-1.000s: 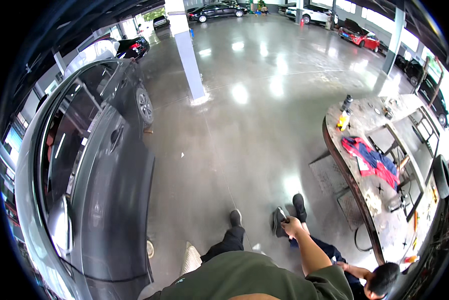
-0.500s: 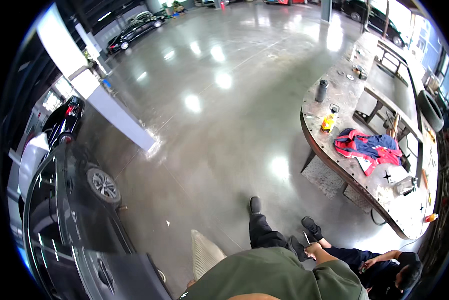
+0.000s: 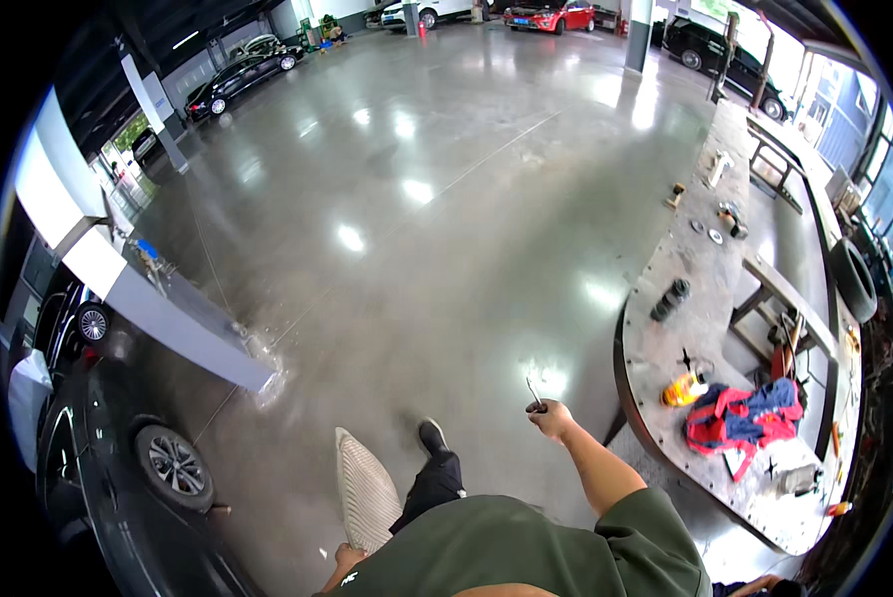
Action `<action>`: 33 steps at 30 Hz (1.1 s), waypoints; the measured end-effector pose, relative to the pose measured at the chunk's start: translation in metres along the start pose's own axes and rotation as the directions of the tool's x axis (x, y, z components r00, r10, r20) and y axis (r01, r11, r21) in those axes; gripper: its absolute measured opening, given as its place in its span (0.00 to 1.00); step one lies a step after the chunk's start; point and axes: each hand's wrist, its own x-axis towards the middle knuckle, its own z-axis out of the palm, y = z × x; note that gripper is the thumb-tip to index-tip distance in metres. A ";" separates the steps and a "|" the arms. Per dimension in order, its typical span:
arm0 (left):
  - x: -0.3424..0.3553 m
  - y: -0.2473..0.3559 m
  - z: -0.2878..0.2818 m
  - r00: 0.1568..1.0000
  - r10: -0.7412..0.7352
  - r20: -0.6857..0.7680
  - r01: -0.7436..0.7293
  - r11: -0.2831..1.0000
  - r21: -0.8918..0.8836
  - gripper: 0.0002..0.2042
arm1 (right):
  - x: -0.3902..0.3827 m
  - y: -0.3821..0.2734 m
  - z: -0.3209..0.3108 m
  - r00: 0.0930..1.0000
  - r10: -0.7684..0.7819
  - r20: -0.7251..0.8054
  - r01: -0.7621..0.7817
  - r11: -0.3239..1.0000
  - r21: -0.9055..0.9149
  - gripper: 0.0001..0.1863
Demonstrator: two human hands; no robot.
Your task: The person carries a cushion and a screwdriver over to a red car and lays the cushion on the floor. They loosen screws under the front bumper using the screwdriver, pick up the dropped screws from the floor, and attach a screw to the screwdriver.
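Note:
My right hand (image 3: pixel 551 420), stretched out ahead over the floor, is closed round a slim pale stick-like thing (image 3: pixel 532 389). The stick points up and away from me, dark where it meets my fingers; its exact kind is too small to tell. Low at the left, my left hand (image 3: pixel 347 555) grips the lower edge of a beige, finely ribbed piece (image 3: pixel 363 488). That piece is flat and tapers to a point at its far end. Part of the left hand is hidden by my green shirt.
A long metal workbench (image 3: pixel 655 398) runs along the right, bearing a dark bottle (image 3: pixel 671 299), a yellow bottle (image 3: pixel 682 389) and a red and blue jacket (image 3: pixel 745 416). To the left are a dark car (image 3: pixel 118 497) and a pillar (image 3: pixel 183 328). Grey floor (image 3: pixel 396 328) stretches ahead.
My right hand has swung forward and out with the stick-like thing. The view has shifted; the seated person at lower right has mostly left it. The ribbed piece shows more fully.

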 end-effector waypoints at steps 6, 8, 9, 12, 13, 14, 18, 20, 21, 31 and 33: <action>0.189 0.220 -0.047 0.988 0.138 0.066 -0.151 0.945 0.290 0.30 | 0.175 -0.030 -0.009 0.968 0.189 -0.163 -0.183 0.982 0.052 0.12; 0.237 0.291 -0.059 0.879 0.241 0.412 -0.470 0.590 0.657 0.27 | 0.219 0.022 -0.005 0.928 0.369 -0.057 -0.368 0.880 -0.299 0.10; 0.259 0.335 -0.074 0.785 0.231 0.575 -0.620 0.318 0.717 0.26 | 0.227 0.040 -0.004 0.884 0.447 0.137 -0.367 0.845 -0.388 0.11; 0.293 0.448 -0.123 0.955 0.073 0.287 -0.230 0.792 0.566 0.26 | 0.243 0.060 -0.008 0.929 0.270 0.252 -0.125 0.872 -0.474 0.08; 0.307 0.476 -0.130 0.955 0.075 0.288 -0.235 0.785 0.574 0.27 | 0.250 0.071 -0.012 0.958 0.098 0.268 0.040 0.885 -0.463 0.07; 0.323 0.507 -0.143 0.960 0.083 0.267 -0.233 0.766 0.600 0.28 | 0.274 0.036 -0.007 0.877 0.390 0.280 -0.245 0.865 -0.439 0.10; 0.399 0.612 -0.153 0.959 0.062 0.276 -0.217 0.788 0.576 0.29 | 0.405 -0.014 -0.025 0.651 0.668 0.361 -0.591 0.744 -0.311 0.11; 0.433 0.656 -0.152 0.965 0.059 0.254 -0.188 0.833 0.521 0.30 | 0.498 -0.072 -0.053 0.654 0.668 0.355 -0.625 0.742 -0.243 0.10; 0.454 0.689 -0.146 0.965 0.074 0.252 -0.190 0.859 0.475 0.30 | 0.550 -0.095 -0.071 0.684 0.657 0.317 -0.569 0.752 -0.333 0.11; 0.617 0.976 -0.156 0.974 -0.021 0.224 -0.038 0.966 0.257 0.32 | 1.016 -0.639 -0.285 0.993 -0.034 -0.115 0.049 0.990 0.130 0.17; 0.668 1.048 -0.147 0.975 -0.040 0.217 -0.008 0.977 0.214 0.31 | 1.078 -0.686 -0.312 0.992 -0.101 -0.077 0.103 0.994 0.033 0.16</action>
